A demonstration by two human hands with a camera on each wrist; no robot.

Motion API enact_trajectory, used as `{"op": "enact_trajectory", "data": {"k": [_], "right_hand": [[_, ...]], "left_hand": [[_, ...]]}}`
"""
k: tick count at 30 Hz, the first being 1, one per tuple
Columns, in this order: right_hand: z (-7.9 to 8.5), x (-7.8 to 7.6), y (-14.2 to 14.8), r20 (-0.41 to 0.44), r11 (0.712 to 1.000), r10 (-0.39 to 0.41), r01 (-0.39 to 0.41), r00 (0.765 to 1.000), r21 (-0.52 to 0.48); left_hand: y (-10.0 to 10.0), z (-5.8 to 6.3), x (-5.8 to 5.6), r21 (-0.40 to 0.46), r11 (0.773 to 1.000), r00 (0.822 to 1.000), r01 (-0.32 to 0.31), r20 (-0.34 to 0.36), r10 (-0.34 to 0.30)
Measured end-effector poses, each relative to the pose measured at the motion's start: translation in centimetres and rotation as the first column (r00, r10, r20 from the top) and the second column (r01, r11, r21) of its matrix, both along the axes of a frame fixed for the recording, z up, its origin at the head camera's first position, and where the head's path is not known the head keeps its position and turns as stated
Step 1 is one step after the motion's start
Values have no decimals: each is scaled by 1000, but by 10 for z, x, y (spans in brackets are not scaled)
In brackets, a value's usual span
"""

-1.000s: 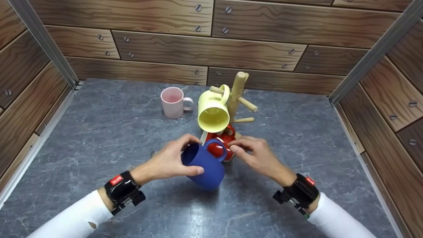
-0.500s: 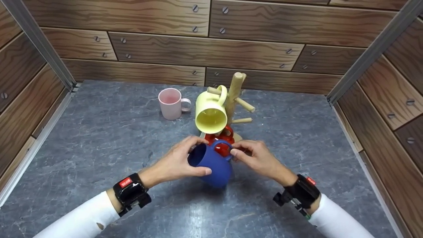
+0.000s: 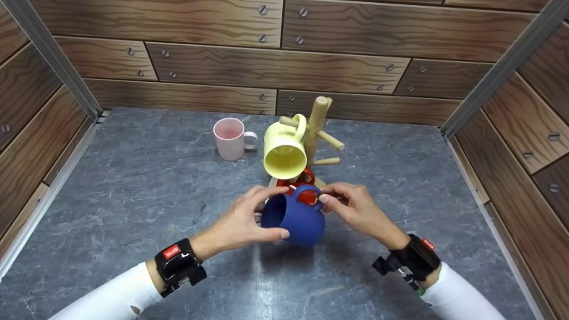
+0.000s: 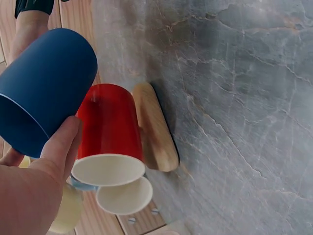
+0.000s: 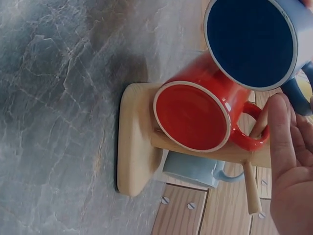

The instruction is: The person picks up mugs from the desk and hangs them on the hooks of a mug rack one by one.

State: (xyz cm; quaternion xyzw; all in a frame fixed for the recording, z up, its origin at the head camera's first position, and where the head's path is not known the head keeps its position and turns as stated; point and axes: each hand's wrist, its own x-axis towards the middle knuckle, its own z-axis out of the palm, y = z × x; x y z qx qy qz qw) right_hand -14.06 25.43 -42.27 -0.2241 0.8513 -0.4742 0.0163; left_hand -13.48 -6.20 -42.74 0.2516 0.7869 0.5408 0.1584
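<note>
A blue mug (image 3: pixel 304 222) is held tilted above the table, its mouth to the left and its handle up. My left hand (image 3: pixel 249 218) grips it round the rim side, thumb in front and fingers behind. At the handle, my right hand (image 3: pixel 355 206) pinches with thumb and forefinger. Just beyond hangs a red mug (image 5: pixel 193 115), low on a wooden mug tree (image 3: pixel 316 129) and partly hidden by the blue one in the head view. A yellow mug (image 3: pixel 284 151) hangs by its handle from an upper left peg.
Left of the tree a pink mug (image 3: pixel 231 140) stands upright on the grey marbled table (image 3: pixel 155 178). Behind the red mug, a light blue mug (image 5: pixel 193 169) shows in the right wrist view. Bare pegs (image 3: pixel 331 140) stick out to the right. Wood-patterned walls (image 3: pixel 222 66) enclose the table.
My left hand has carried the blue mug to the right and slightly away, over the red mug. My right hand's fingertips, earlier beside the handle, have closed on it.
</note>
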Motion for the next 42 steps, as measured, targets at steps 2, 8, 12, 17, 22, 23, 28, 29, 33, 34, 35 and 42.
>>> {"op": "enact_trajectory", "data": {"k": [2, 8, 12, 17, 22, 23, 28, 29, 33, 34, 35, 42], "right_hand": [[1, 0, 1, 3, 1000, -7, 7, 1000, -5], [3, 0, 4, -8, 1000, -23, 23, 1000, -20], [8, 1, 6, -40, 999, -36, 34, 999, -29], [15, 3, 10, -82, 997, -76, 73, 994, -38], [21, 4, 13, -113, 992, -121, 117, 986, -47], [21, 4, 14, -115, 991, -130, 124, 985, -55], [26, 4, 16, -162, 985, -162, 149, 973, -88], [26, 3, 17, -173, 984, -165, 152, 971, -91], [31, 2, 18, -201, 983, -172, 155, 964, -101], [32, 2, 19, -203, 982, -174, 156, 963, -104], [34, 2, 19, -207, 981, -178, 158, 962, -110], [40, 1, 19, -262, 972, -213, 176, 941, -157]], "left_hand": [[2, 1, 2, 10, 1000, 1000, -1, -2, 1], [7, 2, 3, 30, 1000, 999, -5, -31, 6], [10, 4, 5, 8, 1000, 995, -24, -100, 25], [18, 9, 5, -69, 996, 963, -56, -268, 36], [23, 14, 3, -99, 992, 911, -85, -411, 37], [24, 15, 3, -95, 992, 901, -84, -433, 35], [30, 18, 1, -69, 994, 827, -82, -561, 29], [31, 18, 0, -65, 994, 814, -82, -581, 29], [35, 23, -2, -57, 995, 784, -82, -621, 29], [35, 24, -3, -54, 995, 780, -81, -624, 30], [36, 26, -3, -52, 995, 778, -81, -627, 31], [39, 31, -8, -37, 996, 727, -76, -686, 29]]}}
